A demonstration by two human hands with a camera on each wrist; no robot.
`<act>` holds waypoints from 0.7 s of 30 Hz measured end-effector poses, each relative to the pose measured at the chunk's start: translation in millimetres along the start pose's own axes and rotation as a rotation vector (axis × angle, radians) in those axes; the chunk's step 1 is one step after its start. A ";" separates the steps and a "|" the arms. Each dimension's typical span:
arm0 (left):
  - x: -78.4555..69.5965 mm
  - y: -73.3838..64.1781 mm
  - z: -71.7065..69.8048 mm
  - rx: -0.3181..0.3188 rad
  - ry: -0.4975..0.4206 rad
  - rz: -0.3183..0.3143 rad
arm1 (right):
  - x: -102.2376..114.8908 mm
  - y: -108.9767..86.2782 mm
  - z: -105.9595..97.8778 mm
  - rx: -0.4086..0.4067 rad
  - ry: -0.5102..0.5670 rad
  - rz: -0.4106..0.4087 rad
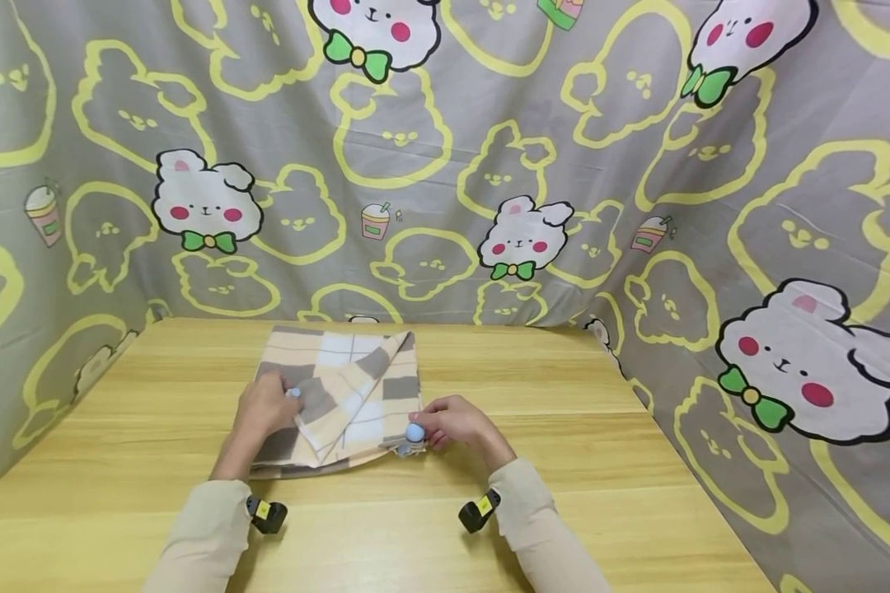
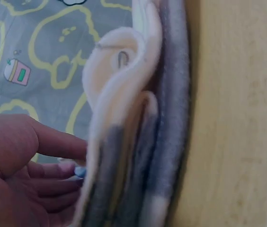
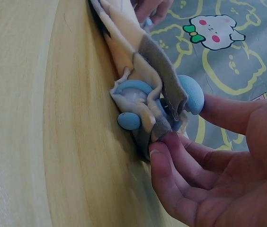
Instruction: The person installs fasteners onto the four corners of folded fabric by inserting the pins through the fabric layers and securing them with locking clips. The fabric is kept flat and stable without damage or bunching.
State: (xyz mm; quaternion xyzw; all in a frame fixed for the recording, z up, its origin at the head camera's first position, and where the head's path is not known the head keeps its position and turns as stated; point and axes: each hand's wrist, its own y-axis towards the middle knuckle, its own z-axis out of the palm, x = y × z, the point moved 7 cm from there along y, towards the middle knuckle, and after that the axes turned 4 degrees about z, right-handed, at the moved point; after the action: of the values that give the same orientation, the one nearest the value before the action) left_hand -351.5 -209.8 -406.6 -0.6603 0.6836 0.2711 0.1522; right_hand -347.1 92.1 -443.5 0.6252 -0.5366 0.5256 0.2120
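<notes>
A folded plaid fleece blanket (image 1: 408, 387) in beige, white and grey-brown lies on the table, a flap folded diagonally over its top. At its near right corner, my right hand (image 1: 456, 420) pinches a light-blue quilt clip (image 3: 191, 94) and the cloth, thumb on the round cap and fingertips below. The clip's ring (image 3: 133, 86) and a small blue knob (image 3: 129, 121) show at the bunched fabric. Over the left part of the blanket, my left hand (image 1: 263, 403) holds a small light-blue piece (image 1: 292, 394) at its fingertips, mostly hidden by the fingers. Stacked layers show beside it in the left wrist view.
The wood-grain table (image 1: 564, 461) extends around the blanket. A grey curtain (image 1: 415, 189) with cartoon rabbits and yellow outlines hangs behind it and along both sides. A small black camera is strapped to each wrist.
</notes>
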 end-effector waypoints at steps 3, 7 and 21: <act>-13.1 -0.4 -2.2 -0.044 -0.054 0.012 | -0.1 -0.3 -0.2 -0.002 0.000 0.003; -44.1 -3.1 1.7 -0.062 -0.173 0.056 | 0.3 -0.1 -0.3 0.000 -0.004 -0.002; -149.1 -44.4 57.2 0.029 -0.164 0.336 | 1.2 -0.1 0.1 0.018 0.007 -0.024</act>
State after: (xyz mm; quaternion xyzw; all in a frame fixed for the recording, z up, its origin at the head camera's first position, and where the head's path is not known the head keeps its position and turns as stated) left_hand -304.1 -54.0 -375.9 -0.5103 0.7733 0.3359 0.1697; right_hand -347.1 91.5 -442.4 0.6319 -0.5234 0.5299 0.2145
